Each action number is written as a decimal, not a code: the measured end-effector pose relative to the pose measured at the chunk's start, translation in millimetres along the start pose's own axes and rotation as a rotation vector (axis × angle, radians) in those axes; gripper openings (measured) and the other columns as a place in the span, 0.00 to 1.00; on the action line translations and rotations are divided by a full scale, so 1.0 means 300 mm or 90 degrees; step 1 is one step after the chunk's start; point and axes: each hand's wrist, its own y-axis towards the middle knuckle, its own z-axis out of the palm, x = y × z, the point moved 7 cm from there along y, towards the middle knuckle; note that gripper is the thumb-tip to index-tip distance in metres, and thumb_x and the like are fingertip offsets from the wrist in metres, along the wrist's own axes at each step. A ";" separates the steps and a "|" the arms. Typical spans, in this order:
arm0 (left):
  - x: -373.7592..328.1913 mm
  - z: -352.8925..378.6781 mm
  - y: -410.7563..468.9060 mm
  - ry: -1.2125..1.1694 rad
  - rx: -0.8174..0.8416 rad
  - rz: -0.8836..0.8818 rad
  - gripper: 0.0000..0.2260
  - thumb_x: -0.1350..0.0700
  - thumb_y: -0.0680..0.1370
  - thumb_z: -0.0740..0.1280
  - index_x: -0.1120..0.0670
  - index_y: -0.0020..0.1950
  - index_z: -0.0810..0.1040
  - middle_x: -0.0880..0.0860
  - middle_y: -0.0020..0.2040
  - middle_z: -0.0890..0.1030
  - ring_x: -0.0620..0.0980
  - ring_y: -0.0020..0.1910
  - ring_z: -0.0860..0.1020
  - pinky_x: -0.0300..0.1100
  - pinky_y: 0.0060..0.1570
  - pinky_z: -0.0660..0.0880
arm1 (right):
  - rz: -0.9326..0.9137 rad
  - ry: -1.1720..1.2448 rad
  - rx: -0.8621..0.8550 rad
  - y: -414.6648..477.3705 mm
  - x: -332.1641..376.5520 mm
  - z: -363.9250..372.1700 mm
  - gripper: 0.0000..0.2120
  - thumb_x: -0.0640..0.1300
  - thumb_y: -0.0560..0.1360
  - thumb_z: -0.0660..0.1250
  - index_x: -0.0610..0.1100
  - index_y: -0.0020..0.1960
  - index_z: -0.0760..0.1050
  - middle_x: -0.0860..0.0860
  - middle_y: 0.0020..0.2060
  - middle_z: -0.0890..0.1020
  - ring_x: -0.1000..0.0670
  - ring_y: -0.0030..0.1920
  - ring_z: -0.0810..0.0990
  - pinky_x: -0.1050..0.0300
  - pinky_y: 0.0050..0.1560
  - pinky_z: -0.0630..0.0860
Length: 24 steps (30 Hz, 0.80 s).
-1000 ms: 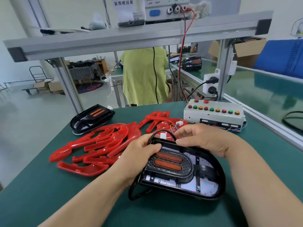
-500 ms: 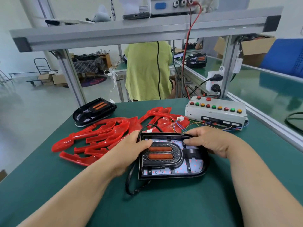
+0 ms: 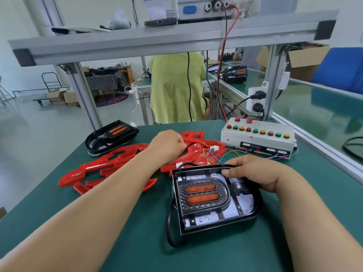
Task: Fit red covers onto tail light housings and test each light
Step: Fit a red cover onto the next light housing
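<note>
While the right hand point(image 3: 253, 173) grips the far right rim of the tail light housing point(image 3: 214, 197), thumb laid along the edge and fingers wrapped behind it, the step in hand looks to be fetching a cover. The housing lies face up on the green bench mat point(image 3: 117, 242), nearest the person. It is a glossy black shell rounded at its right end, with two amber oblong lenses in a textured U-shaped bezel and pale circuit board dotted red around it. A stiff black cable point(image 3: 169, 222) loops off its left side.

Just beyond the housing, to its left, the left hand point(image 3: 167, 144) sits curled on the pile of red covers point(image 3: 110, 163) (whether it pinches a cover or a lead cannot be told). These thin, shiny, long-pronged mouldings tangle, so one is best lifted by a thick edge and eased free with the housing pinned flat.

Past the housing lies a white connector point(image 3: 214, 148) on coloured wires. Farther right stands the white test box point(image 3: 257, 138) with its buttons, and far left a second housing point(image 3: 112, 136).
</note>
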 end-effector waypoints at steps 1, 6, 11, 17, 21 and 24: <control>-0.006 0.033 0.026 0.039 0.041 -0.010 0.11 0.54 0.79 0.66 0.59 0.53 0.84 0.56 0.53 0.84 0.54 0.53 0.81 0.49 0.56 0.77 | -0.001 0.000 0.004 0.000 0.001 0.001 0.13 0.36 0.77 0.68 0.46 0.38 0.86 0.45 0.40 0.86 0.50 0.37 0.83 0.60 0.40 0.79; 0.027 0.109 0.083 0.131 0.136 -0.037 0.15 0.51 0.78 0.70 0.58 0.60 0.82 0.53 0.54 0.82 0.52 0.54 0.80 0.45 0.59 0.76 | -0.007 0.005 0.013 0.008 -0.007 -0.006 0.15 0.36 0.77 0.67 0.48 0.37 0.86 0.49 0.37 0.86 0.53 0.35 0.83 0.62 0.39 0.78; 0.056 0.128 0.062 0.064 0.103 -0.023 0.11 0.52 0.76 0.73 0.54 0.56 0.83 0.52 0.52 0.81 0.51 0.52 0.79 0.44 0.59 0.74 | -0.004 0.090 0.016 0.027 -0.021 -0.010 0.04 0.40 0.68 0.72 0.44 0.38 0.86 0.45 0.39 0.86 0.49 0.36 0.84 0.59 0.40 0.80; 0.092 0.034 0.000 -0.096 -0.046 -0.023 0.07 0.53 0.79 0.69 0.50 0.56 0.83 0.45 0.41 0.78 0.45 0.40 0.77 0.40 0.40 0.69 | -0.011 0.201 0.034 0.032 -0.026 -0.009 0.06 0.38 0.65 0.74 0.41 0.42 0.86 0.41 0.41 0.87 0.46 0.37 0.86 0.55 0.41 0.83; 0.067 -0.056 -0.103 -0.160 -0.149 0.067 0.07 0.53 0.79 0.67 0.42 0.45 0.80 0.46 0.43 0.78 0.41 0.41 0.78 0.32 0.40 0.69 | -0.029 0.245 0.028 0.030 -0.017 -0.017 0.12 0.38 0.65 0.74 0.37 0.47 0.85 0.38 0.45 0.86 0.44 0.39 0.86 0.49 0.47 0.83; 0.032 -0.086 -0.186 -0.305 -0.156 0.138 0.09 0.55 0.78 0.67 0.40 0.47 0.81 0.43 0.43 0.83 0.39 0.40 0.80 0.37 0.45 0.73 | -0.062 0.320 -0.011 0.034 -0.010 -0.038 0.12 0.40 0.67 0.69 0.37 0.47 0.85 0.39 0.45 0.86 0.44 0.42 0.86 0.47 0.50 0.82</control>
